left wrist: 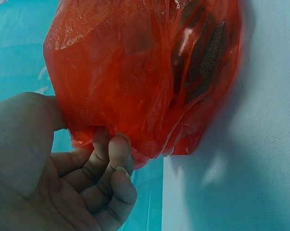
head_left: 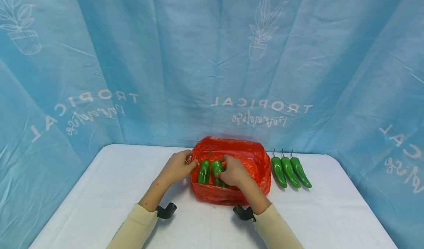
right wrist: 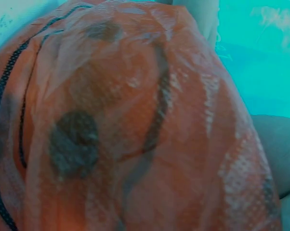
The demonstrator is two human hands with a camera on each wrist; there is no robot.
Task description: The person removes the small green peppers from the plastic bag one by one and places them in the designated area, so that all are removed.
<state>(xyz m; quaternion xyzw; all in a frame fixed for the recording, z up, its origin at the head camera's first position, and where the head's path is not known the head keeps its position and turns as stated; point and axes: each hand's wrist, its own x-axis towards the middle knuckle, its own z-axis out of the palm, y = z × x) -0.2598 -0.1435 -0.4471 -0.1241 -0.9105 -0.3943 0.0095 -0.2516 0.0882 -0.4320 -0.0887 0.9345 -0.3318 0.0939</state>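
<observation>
A red plastic bag [head_left: 228,197] lies spread open at the back middle of the table. My left hand [head_left: 177,167] pinches its left rim, and the left wrist view shows the curled fingers [left wrist: 121,154] on the film. Inside the bag, my right hand [head_left: 234,172] grips a green chili pepper [head_left: 216,167], thumb and fingers on its right side. Another green chili pepper [head_left: 204,171] lies just left of it, stem pointing away. Red film fills most of the right wrist view, with part of the right hand [right wrist: 272,149] at the edge.
Right of the bag, three green chili peppers lie side by side: a near one [head_left: 279,171], a middle one [head_left: 290,172] and an outer one [head_left: 301,173]. They rest on a white-covered table [head_left: 331,212]. A blue printed curtain [head_left: 205,65] hangs behind.
</observation>
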